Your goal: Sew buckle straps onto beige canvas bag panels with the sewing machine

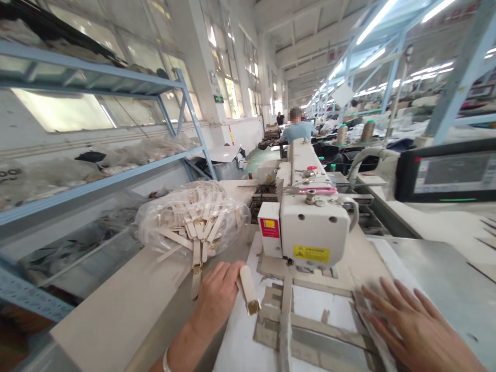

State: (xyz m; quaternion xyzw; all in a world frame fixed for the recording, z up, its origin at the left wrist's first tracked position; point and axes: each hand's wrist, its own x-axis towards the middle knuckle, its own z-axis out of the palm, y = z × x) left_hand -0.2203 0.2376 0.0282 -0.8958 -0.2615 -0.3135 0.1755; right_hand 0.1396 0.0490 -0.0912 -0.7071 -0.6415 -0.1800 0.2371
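My left hand [217, 297] is closed around a short beige strap [248, 289] with a brass tip, held just left of the sewing machine [310, 227]. Flat on the grey template [310, 336] lies my right hand [411, 325], fingers spread, at the right of the machine's head. A clear plastic bag [194, 214] full of several beige straps with brass buckles lies on the bench behind my left hand, and a few straps stick out of it toward me.
A blue metal rack [96, 181] with bagged goods runs along the left. To the right stands a control screen [449, 173] above a metal table [437, 279]. A person in a blue shirt [298, 129] sits far back along the row of machines.
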